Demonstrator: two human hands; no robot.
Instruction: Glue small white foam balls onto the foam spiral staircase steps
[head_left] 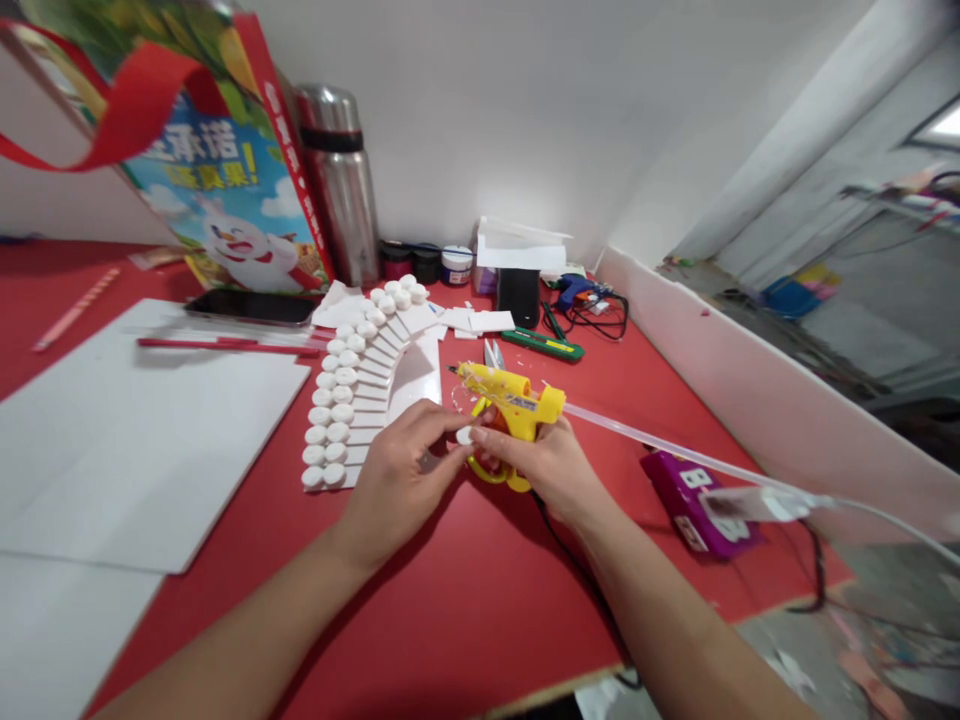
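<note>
My left hand [409, 460] pinches a small white disc [465, 436] between thumb and fingertips, near the middle of the view. Held in my right hand [547, 455] is a yellow glue gun [510, 395], its nozzle pointing left and a clear glue stick [645, 435] running out of its back. The right thumb also reaches the disc's edge. Just left of my left hand lies a curved white piece [367, 390] with dark lines across it, and white round discs [337, 432] line its outer edge in two rows. Yellow handles [487, 474] show beneath the glue gun, partly hidden.
White boards [150, 440] lie left on the red table [420, 640]. Behind stand a printed bag [247, 200], a steel flask [345, 190] and small jars [456, 265]. A green cutter [544, 344], blue glue gun [577, 292] and purple box [697, 505] are further right.
</note>
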